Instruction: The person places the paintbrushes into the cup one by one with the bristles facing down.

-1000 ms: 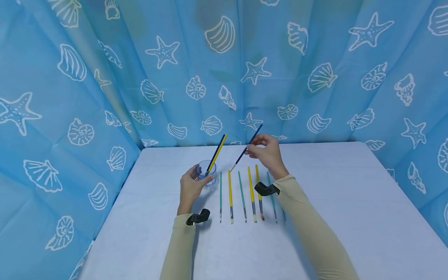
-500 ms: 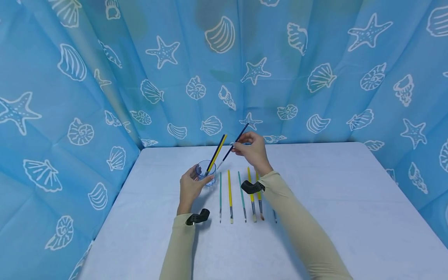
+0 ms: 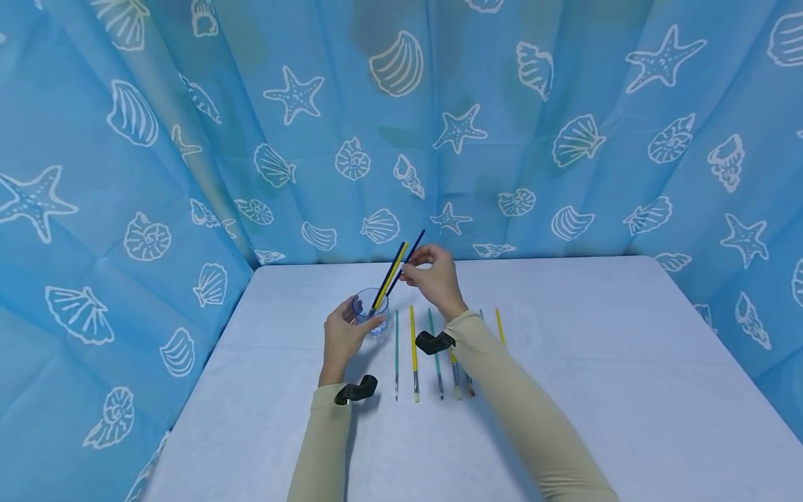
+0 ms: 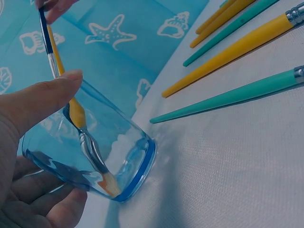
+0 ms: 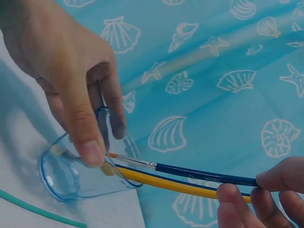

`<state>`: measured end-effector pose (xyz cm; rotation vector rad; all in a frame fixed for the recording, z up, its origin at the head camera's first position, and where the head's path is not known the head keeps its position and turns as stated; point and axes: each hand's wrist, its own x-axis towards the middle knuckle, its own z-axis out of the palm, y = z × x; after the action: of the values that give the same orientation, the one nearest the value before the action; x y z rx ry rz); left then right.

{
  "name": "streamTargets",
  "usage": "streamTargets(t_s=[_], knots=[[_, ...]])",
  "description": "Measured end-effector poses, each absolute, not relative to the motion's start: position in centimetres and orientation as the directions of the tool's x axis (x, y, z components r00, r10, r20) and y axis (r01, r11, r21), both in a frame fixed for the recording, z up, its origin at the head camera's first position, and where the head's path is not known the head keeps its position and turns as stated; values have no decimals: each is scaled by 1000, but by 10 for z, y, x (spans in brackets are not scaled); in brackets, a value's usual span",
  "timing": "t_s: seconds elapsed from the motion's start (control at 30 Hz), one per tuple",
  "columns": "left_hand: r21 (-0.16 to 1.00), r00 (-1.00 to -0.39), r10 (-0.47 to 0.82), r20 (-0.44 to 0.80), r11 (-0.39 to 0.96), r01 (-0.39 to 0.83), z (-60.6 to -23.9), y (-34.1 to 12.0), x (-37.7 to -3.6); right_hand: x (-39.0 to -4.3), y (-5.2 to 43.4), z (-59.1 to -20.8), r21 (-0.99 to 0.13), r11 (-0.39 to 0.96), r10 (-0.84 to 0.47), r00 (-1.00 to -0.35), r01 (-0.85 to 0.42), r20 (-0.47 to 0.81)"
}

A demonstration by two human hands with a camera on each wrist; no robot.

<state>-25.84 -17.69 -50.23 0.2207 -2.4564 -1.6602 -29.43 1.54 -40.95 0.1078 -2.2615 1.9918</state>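
One cup, nine or so brushes

One clear blue cup (image 3: 370,307). At least one yellow brush (image 3: 390,275) stands in it, and one blue brush (image 3: 410,256) is at its rim. Right of the cup lie seven brushes (image 3: 413,348) (three teal, four yellow, some partly under a sleeve (image 3: 502,390)).

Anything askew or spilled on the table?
Nothing spilled or damaged. The brushes on the table lie in a neat row. Only the yellow brush lies apart, right of the sleeve. The cup stands upright in the left hand.
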Motion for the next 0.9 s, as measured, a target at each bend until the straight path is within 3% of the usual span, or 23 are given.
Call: streamTargets(t_s=[0.9], knots=[[928,-975,-216,48,370,-36,-500,-177,-257,-288,1,-428,-973,205,0,-994,-105,107]])
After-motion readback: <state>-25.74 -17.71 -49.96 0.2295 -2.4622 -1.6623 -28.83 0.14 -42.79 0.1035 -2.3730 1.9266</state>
